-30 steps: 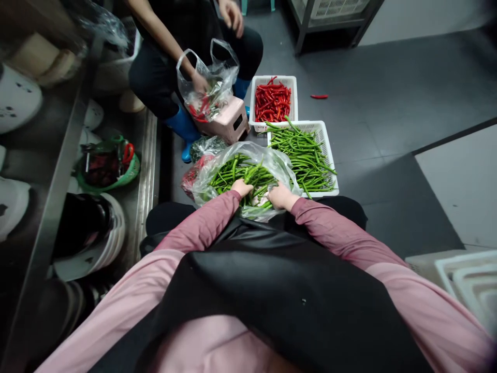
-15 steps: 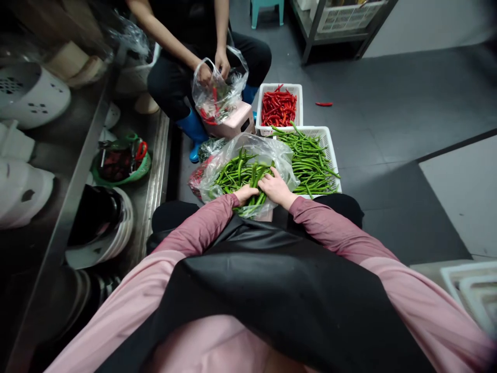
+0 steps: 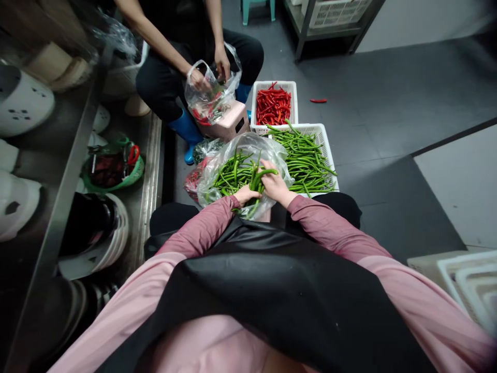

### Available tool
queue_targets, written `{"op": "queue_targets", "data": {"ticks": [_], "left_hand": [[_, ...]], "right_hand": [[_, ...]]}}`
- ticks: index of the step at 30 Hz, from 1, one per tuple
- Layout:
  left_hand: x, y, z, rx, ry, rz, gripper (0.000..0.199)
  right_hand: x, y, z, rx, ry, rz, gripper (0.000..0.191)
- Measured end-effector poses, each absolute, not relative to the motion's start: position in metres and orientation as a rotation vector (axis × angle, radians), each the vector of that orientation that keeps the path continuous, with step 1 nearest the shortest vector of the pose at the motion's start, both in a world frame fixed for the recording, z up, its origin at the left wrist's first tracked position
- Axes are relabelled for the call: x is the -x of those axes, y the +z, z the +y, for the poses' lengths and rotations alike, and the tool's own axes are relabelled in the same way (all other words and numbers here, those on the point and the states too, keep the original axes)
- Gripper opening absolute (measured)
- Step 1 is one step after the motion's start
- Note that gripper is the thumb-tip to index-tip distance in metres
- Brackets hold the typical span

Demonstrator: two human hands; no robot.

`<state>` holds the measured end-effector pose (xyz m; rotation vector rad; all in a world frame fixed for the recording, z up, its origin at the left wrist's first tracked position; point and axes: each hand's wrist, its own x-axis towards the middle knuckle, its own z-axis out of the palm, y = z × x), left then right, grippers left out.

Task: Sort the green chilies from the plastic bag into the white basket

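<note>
the left hand's (image 3: 248, 195) fingers clamp green peppers (image 3: 255, 182) over the open plastic bag (image 3: 275, 148); whether the right hand (image 3: 275, 186), against them, grips, i can't tell. a loose hold could spill some.

Head-worn view, single: set high above the lap, facing forward and steeply down, black apron (image 3: 272, 290) close at lower centre, left hand (image 3: 247, 195) and right hand (image 3: 275, 186) mid-frame, seated co-worker (image 3: 182, 20) farther off, upper left.
</note>
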<state>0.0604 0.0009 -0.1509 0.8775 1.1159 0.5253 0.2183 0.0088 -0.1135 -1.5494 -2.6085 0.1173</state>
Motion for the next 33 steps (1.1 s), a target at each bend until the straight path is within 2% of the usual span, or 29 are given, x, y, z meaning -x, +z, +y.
{"op": "queue_targets", "data": {"ticks": [3, 4, 8, 12, 16, 21, 25, 28, 30, 33], "left_hand": [[-0.052, -0.156, -0.001, -0.756, 0.534, 1.213, 0.033], [-0.049, -0.156, -0.002, -0.717, 0.547, 1.211, 0.034], [-0.042, -0.156, -0.004, -0.639, 0.614, 1.149, 0.033], [-0.039, -0.156, -0.003, -0.576, 0.618, 1.125, 0.017], [-0.041, -0.162, -0.006, -0.602, 0.549, 1.069, 0.018], [-0.040, -0.169, -0.009, -0.618, 0.503, 0.999, 0.025], [-0.035, -0.169, -0.008, -0.599, 0.557, 0.906, 0.039], [-0.032, -0.169, -0.008, -0.596, 0.561, 0.884, 0.042], [-0.031, -0.169, -0.009, -0.611, 0.583, 0.905, 0.040], [-0.030, -0.168, -0.009, -0.617, 0.615, 0.966, 0.037]], "right_hand": [[-0.232, -0.118, 0.013, 1.748, 0.175, -2.500, 0.074], [-0.237, -0.121, 0.013, 1.802, 0.237, -2.530, 0.073], [-0.251, -0.127, 0.010, 1.876, 0.378, -2.750, 0.037], [-0.246, -0.121, 0.001, 1.817, 0.201, -2.755, 0.033], [-0.231, -0.117, -0.010, 1.623, 0.235, -2.780, 0.031], [-0.226, -0.119, -0.005, 1.688, 0.818, -2.612, 0.035], [-0.221, -0.107, -0.004, 1.626, 1.322, -2.193, 0.037], [-0.211, -0.102, -0.014, 1.654, 1.651, -1.864, 0.038], [-0.204, -0.104, -0.023, 1.704, 1.698, -1.713, 0.040], [-0.196, -0.111, -0.036, 1.724, 1.588, -1.621, 0.045]]}}
